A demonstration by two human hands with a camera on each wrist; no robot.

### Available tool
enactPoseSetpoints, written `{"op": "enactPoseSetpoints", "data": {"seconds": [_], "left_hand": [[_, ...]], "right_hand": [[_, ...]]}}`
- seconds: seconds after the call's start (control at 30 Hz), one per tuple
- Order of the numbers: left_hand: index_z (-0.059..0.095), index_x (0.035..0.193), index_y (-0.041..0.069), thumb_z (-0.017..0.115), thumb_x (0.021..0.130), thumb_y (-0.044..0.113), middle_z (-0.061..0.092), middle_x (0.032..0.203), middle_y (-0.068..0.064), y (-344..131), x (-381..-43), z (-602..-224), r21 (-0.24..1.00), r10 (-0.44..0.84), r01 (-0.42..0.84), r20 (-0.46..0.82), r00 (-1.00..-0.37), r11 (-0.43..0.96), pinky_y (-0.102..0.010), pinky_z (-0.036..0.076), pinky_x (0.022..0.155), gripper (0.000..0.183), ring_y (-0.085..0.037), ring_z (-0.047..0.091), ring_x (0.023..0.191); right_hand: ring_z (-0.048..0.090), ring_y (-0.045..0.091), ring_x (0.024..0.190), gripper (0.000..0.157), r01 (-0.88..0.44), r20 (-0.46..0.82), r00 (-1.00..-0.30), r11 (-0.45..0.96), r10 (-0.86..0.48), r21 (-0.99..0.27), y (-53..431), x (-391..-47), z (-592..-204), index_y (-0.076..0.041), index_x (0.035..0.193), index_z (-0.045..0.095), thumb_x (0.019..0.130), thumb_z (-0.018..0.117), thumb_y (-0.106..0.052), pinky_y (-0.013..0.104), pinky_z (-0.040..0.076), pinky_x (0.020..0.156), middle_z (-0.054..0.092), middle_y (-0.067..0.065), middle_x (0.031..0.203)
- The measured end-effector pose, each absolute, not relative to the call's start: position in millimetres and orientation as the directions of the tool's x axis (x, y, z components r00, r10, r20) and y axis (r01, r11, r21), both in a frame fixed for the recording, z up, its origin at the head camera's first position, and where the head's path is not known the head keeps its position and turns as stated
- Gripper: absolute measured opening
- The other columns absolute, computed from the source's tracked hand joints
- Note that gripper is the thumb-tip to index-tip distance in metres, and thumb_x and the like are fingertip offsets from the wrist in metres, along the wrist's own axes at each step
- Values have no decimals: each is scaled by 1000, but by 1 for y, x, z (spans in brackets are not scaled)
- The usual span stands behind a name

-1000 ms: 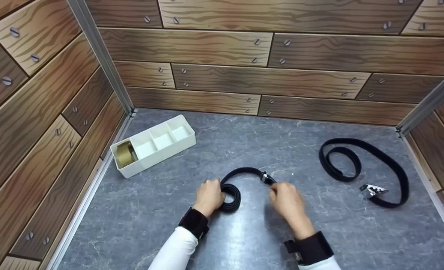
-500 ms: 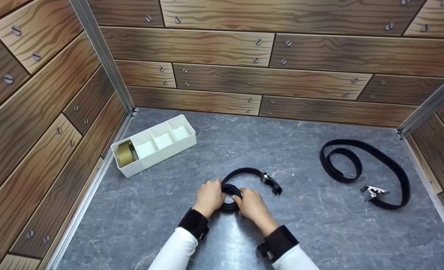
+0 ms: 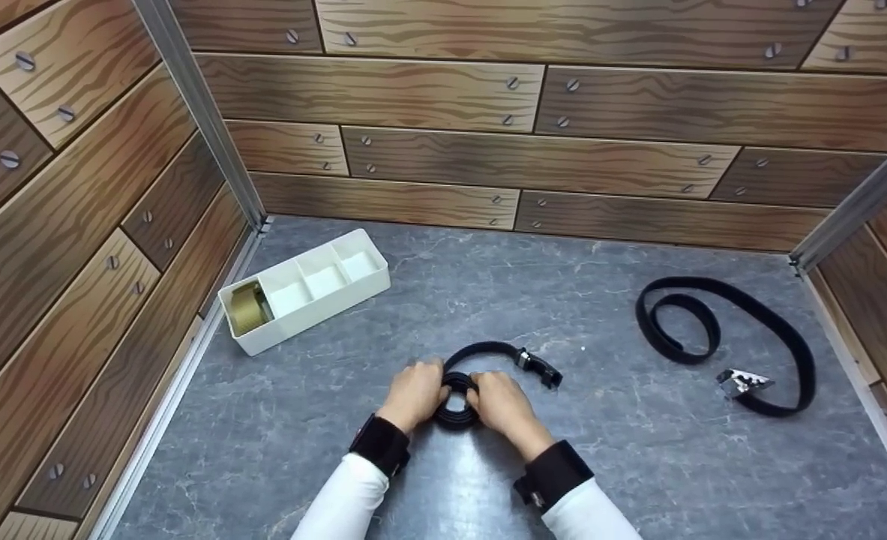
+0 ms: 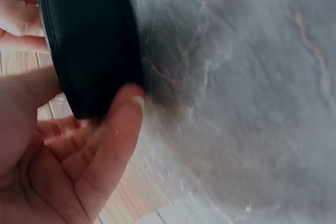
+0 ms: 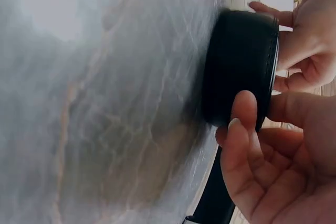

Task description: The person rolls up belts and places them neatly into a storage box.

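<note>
A black belt point(image 3: 455, 423) is wound into a tight coil standing on its edge on the grey surface. Its loose end curves away behind and ends in a buckle point(image 3: 539, 367) to the right. My left hand point(image 3: 415, 391) grips the coil from the left, and my right hand point(image 3: 504, 405) grips it from the right, thumbs toward the coil's centre. In the left wrist view the coil's outer face point(image 4: 92, 45) fills the upper left, with fingers along it. The right wrist view has the coil point(image 5: 239, 66) between the fingers of both hands.
A second black belt point(image 3: 777, 330) lies loosely curled at the right with a shiny silver buckle point(image 3: 743, 382). At the left stands a white divided box point(image 3: 323, 306), a gold-brown roll point(image 3: 248, 309) in its nearest compartment. Wood-patterned walls point(image 3: 428, 154) enclose the surface.
My right hand has let go of the buckle end and moved left onto the coil. The coil has shifted slightly toward me, while my left hand has stayed on it.
</note>
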State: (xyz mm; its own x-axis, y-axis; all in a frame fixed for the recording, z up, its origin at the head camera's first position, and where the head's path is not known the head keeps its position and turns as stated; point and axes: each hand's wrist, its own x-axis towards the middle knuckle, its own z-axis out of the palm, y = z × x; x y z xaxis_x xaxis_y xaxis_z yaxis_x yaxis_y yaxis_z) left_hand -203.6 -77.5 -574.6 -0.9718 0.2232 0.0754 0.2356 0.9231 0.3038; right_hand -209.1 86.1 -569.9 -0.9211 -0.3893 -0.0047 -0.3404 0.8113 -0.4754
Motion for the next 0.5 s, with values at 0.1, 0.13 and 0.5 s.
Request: {"op": "enactPoseSetpoints", "data": {"seconds": [0.1, 0.13, 0.5], "left_hand": [[59, 88, 4, 75, 86, 30, 67, 81, -16, -78, -203, -574, 274, 244, 257, 81, -966, 927, -46, 53, 60, 30, -35, 67, 73], [59, 87, 5, 75, 86, 32, 67, 81, -15, -78, -203, -574, 263, 248, 262, 87, -965, 928, -46, 53, 60, 32, -34, 67, 73], [63, 88, 3, 76, 84, 32, 68, 81, -14, -76, -205, -573, 206, 316, 332, 108, -943, 921, -43, 53, 62, 32, -33, 67, 74]], "right_hand": [[59, 24, 67, 15, -371, -8, -906, 805, -422, -464, 88, -211, -569, -11, 74, 58, 88, 64, -7, 42, 50, 63, 60, 6, 72], [59, 25, 67, 16, -387, -3, -900, 800, -437, -458, 89, -211, -569, -11, 74, 57, 88, 64, -7, 42, 50, 63, 59, 6, 72], [63, 32, 79, 4, -458, 1, -865, 788, -503, -411, 91, -211, -567, -6, 92, 67, 90, 64, -7, 47, 52, 71, 62, 12, 83]]}}
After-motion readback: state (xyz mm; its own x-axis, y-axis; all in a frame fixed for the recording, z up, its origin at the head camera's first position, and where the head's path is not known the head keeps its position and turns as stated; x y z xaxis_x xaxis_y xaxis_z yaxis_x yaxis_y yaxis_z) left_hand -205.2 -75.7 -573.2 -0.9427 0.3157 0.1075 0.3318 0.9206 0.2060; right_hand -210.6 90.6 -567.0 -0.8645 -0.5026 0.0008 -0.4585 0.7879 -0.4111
